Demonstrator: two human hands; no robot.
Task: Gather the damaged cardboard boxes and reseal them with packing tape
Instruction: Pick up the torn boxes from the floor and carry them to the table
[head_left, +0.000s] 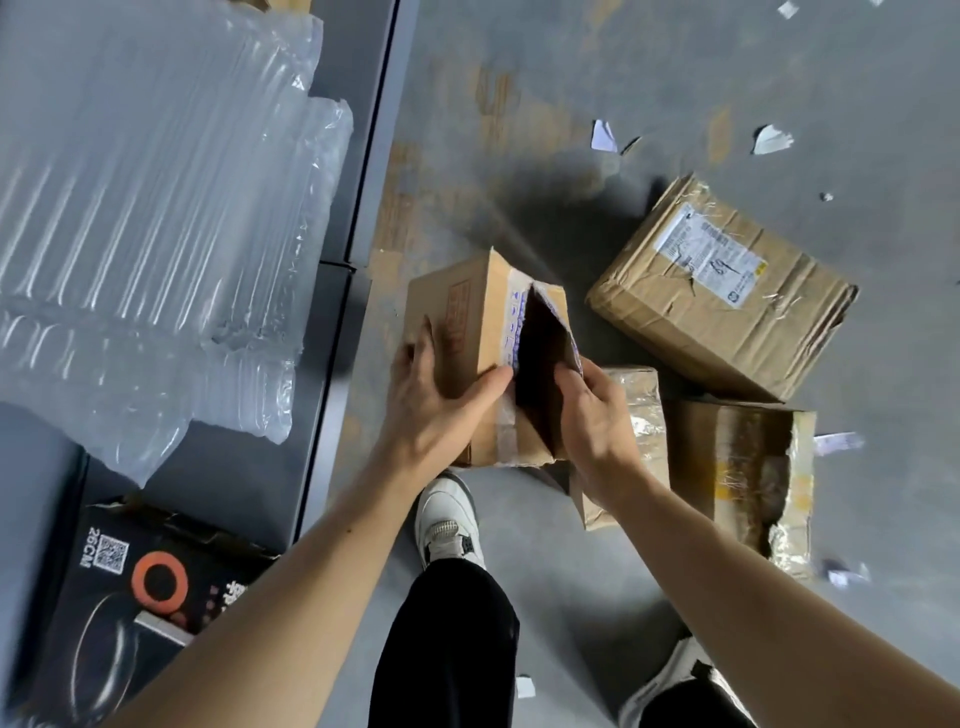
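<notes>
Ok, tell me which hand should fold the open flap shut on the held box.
Right, probably. The right hand grips the raised flap near its lower edge, so it can fold it down. The left hand holds the side of the box, steadying it.

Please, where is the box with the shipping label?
In the head view, the labelled box lies on the floor, upper right, beyond the torn box.

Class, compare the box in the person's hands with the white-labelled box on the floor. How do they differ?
The held box is gripped by the left hand and right hand; the labelled box lies untouched on the floor. The held box gapes at a split seam; the labelled box is closed, though creased. Both are worn brown cardboard.
</notes>
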